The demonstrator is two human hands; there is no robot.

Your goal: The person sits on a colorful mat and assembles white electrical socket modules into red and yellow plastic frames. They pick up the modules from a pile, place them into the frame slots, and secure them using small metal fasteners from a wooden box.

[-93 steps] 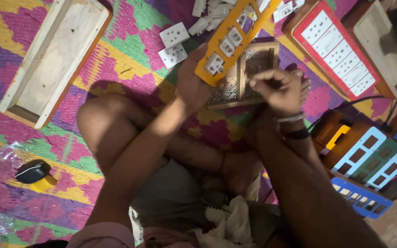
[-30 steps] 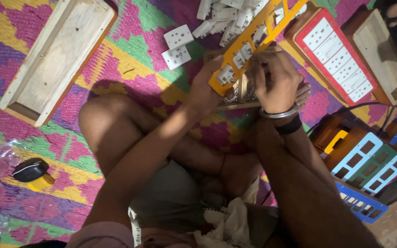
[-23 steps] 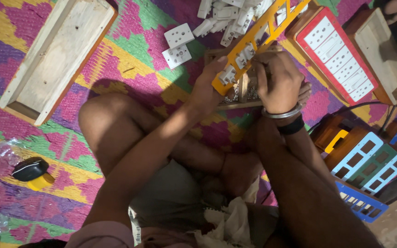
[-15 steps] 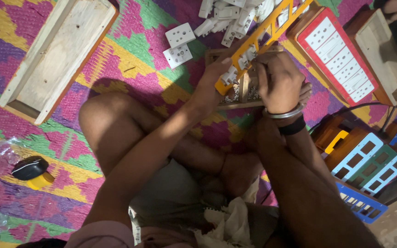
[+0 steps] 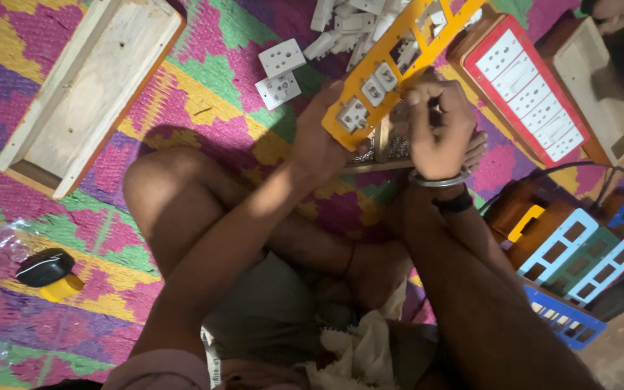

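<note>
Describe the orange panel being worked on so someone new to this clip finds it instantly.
On the bright woven floor mat, look just beyond the seated person's knees, where the left hand and right hand meet. Between them slants a long orange plastic faceplate with white sockets in some cut-outs. The neighbouring red-framed panel lies flat, fully fitted, in a wooden box.

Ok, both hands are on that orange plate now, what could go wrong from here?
1. The orange plate is held in the air by the left hand at one end only; pressing with the right hand might flex or tip it.
2. It hangs above the loose white sockets, so a slipped part could get lost among them.
</note>
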